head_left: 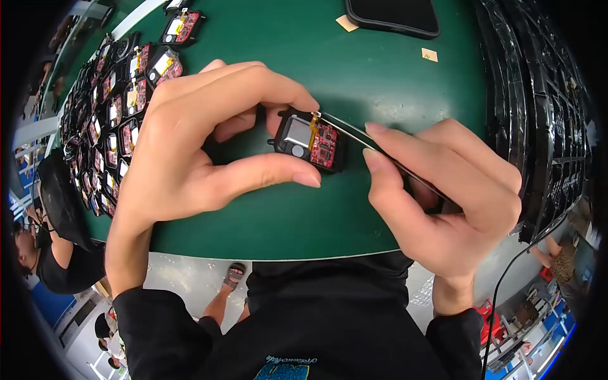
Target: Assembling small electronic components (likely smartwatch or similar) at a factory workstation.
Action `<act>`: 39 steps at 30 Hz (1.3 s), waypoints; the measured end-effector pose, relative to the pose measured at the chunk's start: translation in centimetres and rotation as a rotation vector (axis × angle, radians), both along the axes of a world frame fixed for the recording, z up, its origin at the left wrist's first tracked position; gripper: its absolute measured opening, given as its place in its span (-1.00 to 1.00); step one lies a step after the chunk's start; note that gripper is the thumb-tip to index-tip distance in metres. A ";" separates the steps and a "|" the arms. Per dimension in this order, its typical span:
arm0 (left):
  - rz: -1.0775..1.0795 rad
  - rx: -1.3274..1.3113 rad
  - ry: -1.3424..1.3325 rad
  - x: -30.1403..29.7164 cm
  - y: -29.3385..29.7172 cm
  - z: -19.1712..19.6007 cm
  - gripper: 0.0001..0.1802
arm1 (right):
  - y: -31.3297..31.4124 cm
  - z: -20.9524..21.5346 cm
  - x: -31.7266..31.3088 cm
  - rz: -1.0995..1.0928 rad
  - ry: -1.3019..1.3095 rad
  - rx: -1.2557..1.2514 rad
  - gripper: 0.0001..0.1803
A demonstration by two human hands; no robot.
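In the middle of the head view is a small black device housing [289,147] with its inside facing up. It holds a silver battery-like block [297,132], a red circuit board [325,144] and a yellow flex ribbon [313,132]. My left hand [183,139] curls around the housing, index fingertip by the ribbon's top end and thumb along the lower edge. Slim metal tweezers [352,131] are pinched in my right hand [456,196]; their tips meet the ribbon's upper end beside my left index finger. Whether the tips grip the ribbon is too small to tell.
Many similar opened devices [132,95] crowd the left of the green table [266,28]. A black phone-like slab [394,14] lies at the far edge beside small paper pieces [429,55]. Stacked black trays [538,114] line the right side. Other people sit at far left.
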State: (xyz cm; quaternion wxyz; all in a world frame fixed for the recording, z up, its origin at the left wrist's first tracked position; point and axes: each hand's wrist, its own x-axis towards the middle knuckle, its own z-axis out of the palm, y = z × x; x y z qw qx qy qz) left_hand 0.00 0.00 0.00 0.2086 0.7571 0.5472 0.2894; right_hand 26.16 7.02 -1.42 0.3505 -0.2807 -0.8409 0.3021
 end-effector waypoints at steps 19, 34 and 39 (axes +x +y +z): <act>-0.117 -0.066 -0.013 -1.5 0.6 0.2 -0.16 | 0.3 1.0 0.2 0.065 -0.018 -0.172 -0.76; -0.173 -0.052 -0.005 -1.5 0.8 0.1 -0.18 | 0.4 0.7 0.1 0.101 -0.004 -0.192 -0.75; -0.218 -0.071 0.000 -1.5 1.1 0.2 -0.21 | 0.3 0.6 -0.1 0.097 0.002 -0.180 -0.75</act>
